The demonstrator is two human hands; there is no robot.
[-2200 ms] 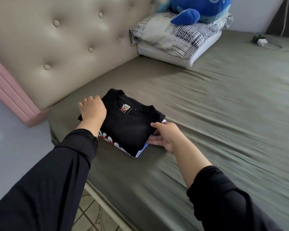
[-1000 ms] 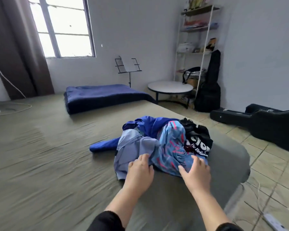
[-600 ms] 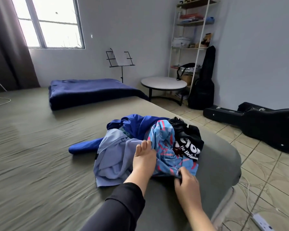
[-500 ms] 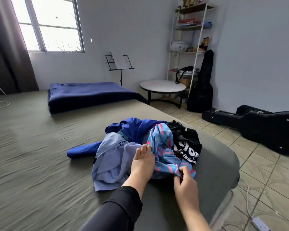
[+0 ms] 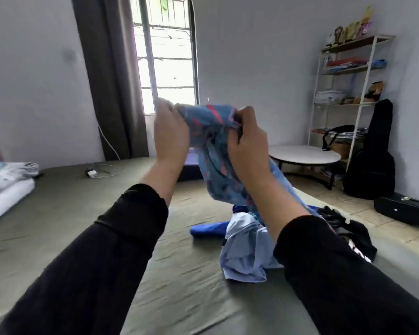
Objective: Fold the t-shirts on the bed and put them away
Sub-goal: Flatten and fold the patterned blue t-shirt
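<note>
Olive-green sheet covers the bed (image 5: pixel 58 213) in front of you, and you are at the pick-up stage for another t-shirt: it is lifted, not yet spread or folded.

At about 9 o'clock sits a stack of pillows (image 5: pixel 7 184), with a charger and cable (image 5: pixel 94 171) lying on the sheet beyond them. Your left hand (image 5: pixel 171 136) is raised at 12 o'clock, fingers curled round one bunched edge of the blue-and-pink patterned t-shirt (image 5: pixel 218 153). Your right hand (image 5: pixel 248 143), just beside it, pinches the same upper edge; which part of the garment this is I cannot tell. The shirt hangs crumpled from both hands, its lower end trailing down to the pile.

That pile lies at 4 o'clock near the bed's corner: a royal-blue garment (image 5: pixel 208 229), a pale blue shirt (image 5: pixel 244 252) and a black printed t-shirt (image 5: pixel 348 230), all unfolded. Beyond stand a round table (image 5: pixel 305 154) and a shelf rack (image 5: pixel 348 76).

Next, I judge, you need to find the shoulders or the hem, draw your hands apart to open the shirt, and lay it flat on the bare sheet at 7 o'clock. Lift it fully off the pile first, or it may drag the others along.
</note>
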